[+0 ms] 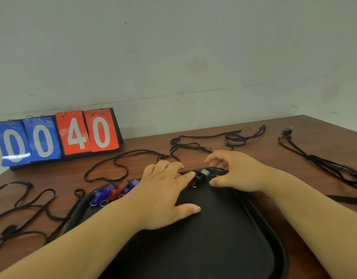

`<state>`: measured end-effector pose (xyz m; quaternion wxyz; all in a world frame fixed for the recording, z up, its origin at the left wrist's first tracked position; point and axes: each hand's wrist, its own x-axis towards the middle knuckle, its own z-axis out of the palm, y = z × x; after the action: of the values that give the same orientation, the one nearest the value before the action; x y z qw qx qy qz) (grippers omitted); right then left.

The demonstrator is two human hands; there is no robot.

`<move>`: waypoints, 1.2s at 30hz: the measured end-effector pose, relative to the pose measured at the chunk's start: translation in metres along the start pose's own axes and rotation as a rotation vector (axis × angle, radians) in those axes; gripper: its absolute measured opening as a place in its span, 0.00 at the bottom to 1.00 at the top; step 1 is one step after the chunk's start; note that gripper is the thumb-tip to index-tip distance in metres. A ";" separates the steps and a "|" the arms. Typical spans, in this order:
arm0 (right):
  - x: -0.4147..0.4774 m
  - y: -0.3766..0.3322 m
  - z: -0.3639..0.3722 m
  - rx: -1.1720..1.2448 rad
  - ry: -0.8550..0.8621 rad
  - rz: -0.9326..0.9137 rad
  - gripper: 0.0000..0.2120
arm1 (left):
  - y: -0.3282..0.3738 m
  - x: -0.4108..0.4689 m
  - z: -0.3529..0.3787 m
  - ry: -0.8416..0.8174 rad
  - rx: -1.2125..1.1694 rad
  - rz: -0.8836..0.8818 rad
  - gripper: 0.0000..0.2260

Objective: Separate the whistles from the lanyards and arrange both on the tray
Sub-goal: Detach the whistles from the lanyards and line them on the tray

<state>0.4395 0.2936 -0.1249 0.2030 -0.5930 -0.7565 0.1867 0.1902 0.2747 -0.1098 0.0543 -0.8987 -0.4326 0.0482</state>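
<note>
A black tray lies in front of me on the brown table. Along its far rim stand blue whistles, red whistles and a black whistle. My left hand rests flat over the row, its fingertips touching a red whistle beside the black one. My right hand hovers with fingers spread at the tray's far right corner, right of the black whistle. Black lanyards lie loose on the table. One more black whistle sits at the far right, still on its lanyard.
A flip scoreboard reading 00 40 stands at the back left against the wall. Loose lanyards lie tangled left of the tray, and more cords run along the right side. The table's right edge is near.
</note>
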 end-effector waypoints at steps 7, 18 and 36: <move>-0.004 0.002 -0.001 0.093 -0.098 0.099 0.40 | -0.010 0.003 -0.001 0.069 -0.034 -0.103 0.47; -0.021 -0.021 -0.004 0.085 -0.054 0.190 0.47 | -0.015 0.001 -0.003 0.066 -0.076 -0.118 0.49; -0.052 0.161 -0.164 -0.050 0.327 0.367 0.25 | 0.113 0.177 -0.062 0.118 -0.103 0.058 0.42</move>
<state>0.6693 0.2867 -0.0749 0.2707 -0.7477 -0.5975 0.1034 0.3955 0.3395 -0.0713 0.0320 -0.9137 -0.4044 -0.0254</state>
